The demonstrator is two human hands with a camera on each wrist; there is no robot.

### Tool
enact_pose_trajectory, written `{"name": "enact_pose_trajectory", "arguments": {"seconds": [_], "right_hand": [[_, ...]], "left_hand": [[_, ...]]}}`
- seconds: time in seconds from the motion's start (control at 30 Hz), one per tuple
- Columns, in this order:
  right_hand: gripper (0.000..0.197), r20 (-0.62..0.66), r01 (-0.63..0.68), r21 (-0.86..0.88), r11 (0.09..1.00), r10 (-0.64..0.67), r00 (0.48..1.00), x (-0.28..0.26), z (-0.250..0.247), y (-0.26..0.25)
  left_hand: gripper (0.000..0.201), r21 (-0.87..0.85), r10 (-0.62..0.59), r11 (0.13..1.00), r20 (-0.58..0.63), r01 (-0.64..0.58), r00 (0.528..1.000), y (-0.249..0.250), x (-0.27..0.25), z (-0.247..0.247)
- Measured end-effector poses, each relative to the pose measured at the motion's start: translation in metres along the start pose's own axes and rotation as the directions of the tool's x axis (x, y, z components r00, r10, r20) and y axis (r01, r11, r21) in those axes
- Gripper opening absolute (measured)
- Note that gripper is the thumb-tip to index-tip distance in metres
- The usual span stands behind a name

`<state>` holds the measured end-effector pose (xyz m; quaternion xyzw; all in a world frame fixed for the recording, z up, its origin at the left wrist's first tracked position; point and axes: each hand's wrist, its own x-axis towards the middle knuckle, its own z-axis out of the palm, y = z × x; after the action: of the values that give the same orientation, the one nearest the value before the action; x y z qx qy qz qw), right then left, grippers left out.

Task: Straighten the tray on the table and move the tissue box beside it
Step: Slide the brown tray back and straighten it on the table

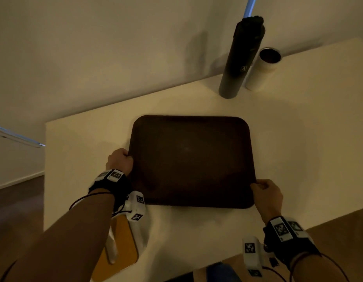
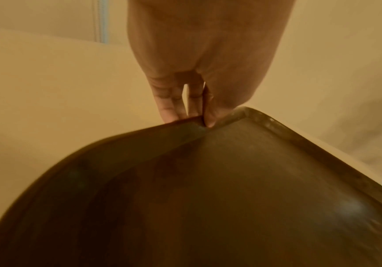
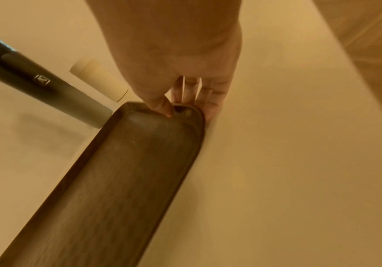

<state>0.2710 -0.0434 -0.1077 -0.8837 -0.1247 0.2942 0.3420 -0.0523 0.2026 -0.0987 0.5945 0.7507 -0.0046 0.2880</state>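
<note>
A dark brown rectangular tray (image 1: 190, 159) lies on the white table (image 1: 298, 139), roughly in the middle. My left hand (image 1: 125, 157) grips its left rim; in the left wrist view the thumb and fingers (image 2: 169, 110) pinch the tray's rim (image 2: 139, 137). My right hand (image 1: 260, 185) grips the tray's near right edge, with the thumb on top of the rim (image 3: 158, 106) and the fingers underneath. A yellow and white box-like object (image 1: 121, 243), possibly the tissue box, sits at the table's near left corner, partly hidden by my left forearm.
A tall black bottle (image 1: 241, 58) and a white cylinder with a dark open top (image 1: 264, 68) stand at the back of the table, just beyond the tray's far right corner. A wall runs behind the table. The wooden floor shows at left and right.
</note>
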Motion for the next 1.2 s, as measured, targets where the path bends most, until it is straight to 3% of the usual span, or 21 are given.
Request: {"name": "enact_pose_trajectory", "arguments": {"seconds": [0.23,0.53,1.2], "right_hand": [[0.029,0.014,0.114,-0.081,0.99,-0.113,0.993,0.028,0.036,-0.054],[0.026,-0.001,0.189,-0.107,0.976,-0.19,0.982,0.058,0.075,-0.1],[0.028,-0.005,0.238,-0.165,0.957,-0.242,0.97,0.091,0.095,-0.142]], "left_hand": [[0.036,-0.155,-0.112,0.983,-0.065,0.1,0.992,-0.017,0.023,-0.016],[0.036,-0.32,-0.143,0.944,-0.167,0.084,0.976,-0.024,0.05,-0.02],[0.036,-0.36,-0.141,0.931,-0.205,0.059,0.968,-0.015,0.081,-0.019]]}}
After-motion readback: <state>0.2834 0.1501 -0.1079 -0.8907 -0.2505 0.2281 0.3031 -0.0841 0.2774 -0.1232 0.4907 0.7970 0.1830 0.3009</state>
